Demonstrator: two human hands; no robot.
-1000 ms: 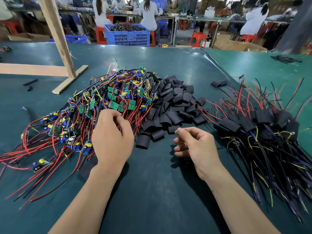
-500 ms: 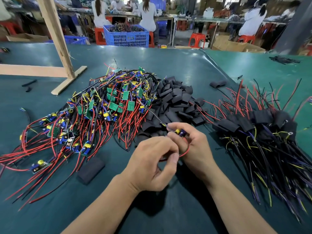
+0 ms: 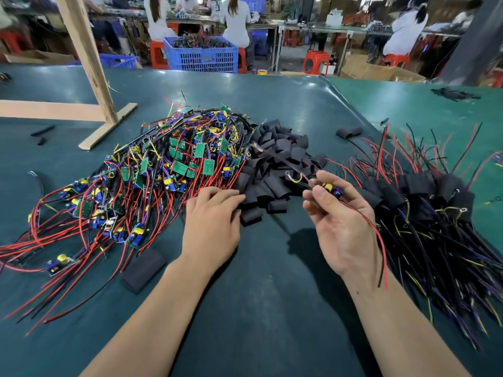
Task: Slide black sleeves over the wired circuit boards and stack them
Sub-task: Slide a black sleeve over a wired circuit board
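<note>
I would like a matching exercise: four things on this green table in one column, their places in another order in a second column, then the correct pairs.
Things:
1. pile of bare green circuit boards with red wires
2. heap of empty black sleeves
3. stack of sleeved boards
4. single wired circuit board

Places:
A. far right
B. in the right hand
C. left
D. centre, at the left hand fingertips

Pairs: 1-C, 2-D, 3-A, 4-B

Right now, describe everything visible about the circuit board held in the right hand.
The circuit board is small, mostly hidden by the fingers; a yellow part and a blue part show on top. The right hand pinches it between thumb and fingertips, raised above the table. Red and black wires trail from it down past the wrist, and thinner leads, one ending in a metal ring, run up-left over the pile of black sleeves. It wears no sleeve yet.
</note>
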